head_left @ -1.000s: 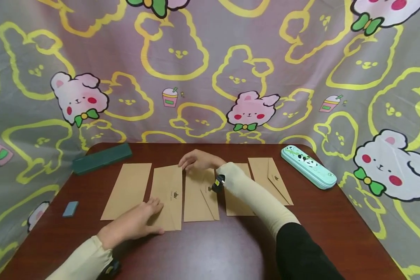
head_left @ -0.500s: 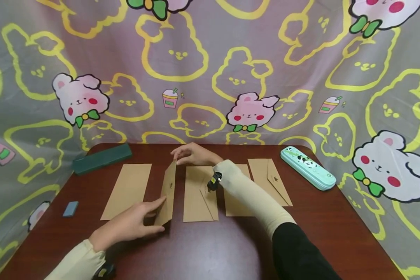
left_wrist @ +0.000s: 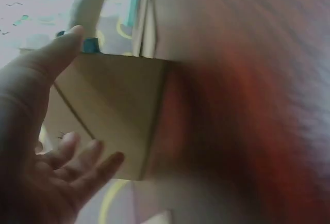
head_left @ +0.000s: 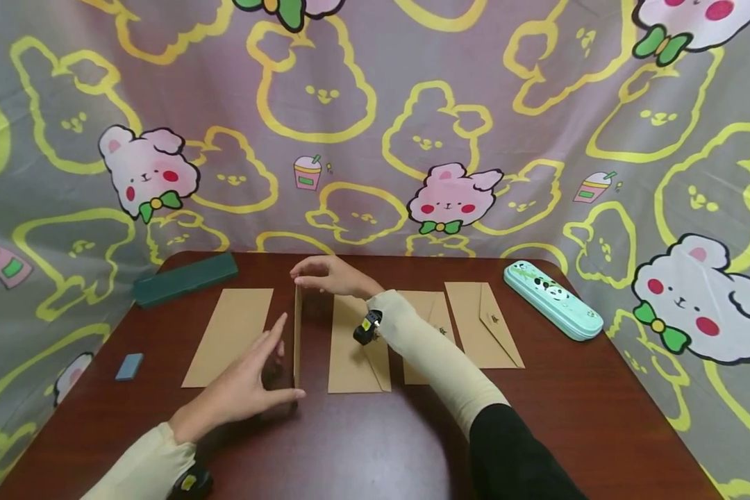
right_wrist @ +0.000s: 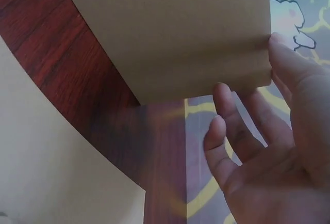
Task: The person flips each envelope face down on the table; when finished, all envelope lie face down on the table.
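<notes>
A brown paper envelope [head_left: 297,340] stands on its long edge on the table, seen nearly edge-on in the head view. My right hand [head_left: 337,276] pinches its far upper corner; in the right wrist view the thumb lies at the edge of the envelope [right_wrist: 191,43]. Around the near end is my left hand [head_left: 244,378], fingers spread on the left side and thumb by the near edge. The left wrist view shows the flap side of the envelope [left_wrist: 118,100] facing those fingers.
Flat on the table lie one envelope [head_left: 228,333] to the left and others to the right, including a middle one [head_left: 353,354] and a far-right one [head_left: 475,319]. A dark green box [head_left: 187,279], a blue eraser-like block [head_left: 129,367] and a mint pencil case [head_left: 553,300] sit around them.
The envelope was lying flat, then tilted up, and now stands on its long edge. My right hand has moved left with its corner; the left fingers have lifted and spread.
</notes>
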A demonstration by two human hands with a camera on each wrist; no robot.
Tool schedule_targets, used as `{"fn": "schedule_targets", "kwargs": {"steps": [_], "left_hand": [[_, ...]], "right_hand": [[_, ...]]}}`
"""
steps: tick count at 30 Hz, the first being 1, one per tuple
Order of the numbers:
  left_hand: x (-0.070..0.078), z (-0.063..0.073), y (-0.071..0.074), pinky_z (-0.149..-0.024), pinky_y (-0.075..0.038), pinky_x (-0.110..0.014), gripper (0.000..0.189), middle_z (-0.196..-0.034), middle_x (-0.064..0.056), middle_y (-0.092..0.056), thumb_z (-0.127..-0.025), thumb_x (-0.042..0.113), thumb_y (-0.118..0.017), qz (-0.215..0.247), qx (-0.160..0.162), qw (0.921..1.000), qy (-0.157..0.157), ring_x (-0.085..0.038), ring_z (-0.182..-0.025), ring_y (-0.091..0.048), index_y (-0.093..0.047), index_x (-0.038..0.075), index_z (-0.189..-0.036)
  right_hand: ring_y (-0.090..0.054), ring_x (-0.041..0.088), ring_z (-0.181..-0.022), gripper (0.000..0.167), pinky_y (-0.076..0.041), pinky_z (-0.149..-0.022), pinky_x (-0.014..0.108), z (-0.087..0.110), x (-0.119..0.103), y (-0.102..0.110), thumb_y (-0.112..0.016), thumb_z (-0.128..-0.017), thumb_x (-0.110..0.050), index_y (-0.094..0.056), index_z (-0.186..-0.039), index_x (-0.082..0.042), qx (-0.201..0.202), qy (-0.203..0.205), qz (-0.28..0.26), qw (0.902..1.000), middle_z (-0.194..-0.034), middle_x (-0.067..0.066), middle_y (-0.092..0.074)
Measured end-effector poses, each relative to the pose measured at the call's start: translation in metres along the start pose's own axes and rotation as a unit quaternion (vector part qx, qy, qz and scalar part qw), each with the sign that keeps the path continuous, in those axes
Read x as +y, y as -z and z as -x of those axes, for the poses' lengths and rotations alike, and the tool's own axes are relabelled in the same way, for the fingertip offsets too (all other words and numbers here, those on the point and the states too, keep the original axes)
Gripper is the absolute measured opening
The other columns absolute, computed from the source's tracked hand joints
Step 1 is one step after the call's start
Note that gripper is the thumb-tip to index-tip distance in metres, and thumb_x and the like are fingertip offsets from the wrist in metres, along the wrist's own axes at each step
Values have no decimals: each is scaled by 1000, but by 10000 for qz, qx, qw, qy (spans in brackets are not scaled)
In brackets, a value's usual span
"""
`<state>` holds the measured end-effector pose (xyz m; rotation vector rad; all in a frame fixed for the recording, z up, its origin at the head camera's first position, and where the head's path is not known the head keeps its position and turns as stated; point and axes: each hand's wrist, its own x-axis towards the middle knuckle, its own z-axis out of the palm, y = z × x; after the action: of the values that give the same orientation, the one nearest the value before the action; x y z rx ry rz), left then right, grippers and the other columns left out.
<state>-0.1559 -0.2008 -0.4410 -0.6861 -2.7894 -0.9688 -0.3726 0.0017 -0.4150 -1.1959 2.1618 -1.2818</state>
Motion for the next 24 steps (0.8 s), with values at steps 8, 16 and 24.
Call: {"fn": "schedule_targets", "kwargs": {"steps": [8, 16, 24], "left_hand": [[9, -9, 12, -74, -45, -20, 54, -93, 15, -58, -78, 30, -91, 288, 460, 9877, -1469, -4, -87, -54, -71, 28, -129], [7, -10, 16, -73, -45, -18, 49, -92, 17, -60, -77, 29, -92, 285, 471, 9840, -1692, 4, -86, -52, -75, 26, -123], [3, -12, 21, -70, -45, -19, 55, -94, 15, -62, -75, 31, -92, -121, 438, 9781, -2030, 4, -84, -50, -75, 19, -125]], "right_hand": [[-68, 20, -111, 33, -54, -87, 54, 3, -1, 2, -58, -106, -29, -64, -135, -16, -45, 26, 45, 10000, -134, 10, -68], [-68, 37, -109, 43, -59, -82, 37, -1, 14, -12, -45, -109, -6, -48, -152, -9, -51, -214, -408, 9989, -136, 25, -64], [-66, 9, -88, 28, -54, -76, 22, -8, 27, -32, -60, -103, -9, -68, -130, -4, 90, -981, 1140, 9886, -116, 12, -75]]}}
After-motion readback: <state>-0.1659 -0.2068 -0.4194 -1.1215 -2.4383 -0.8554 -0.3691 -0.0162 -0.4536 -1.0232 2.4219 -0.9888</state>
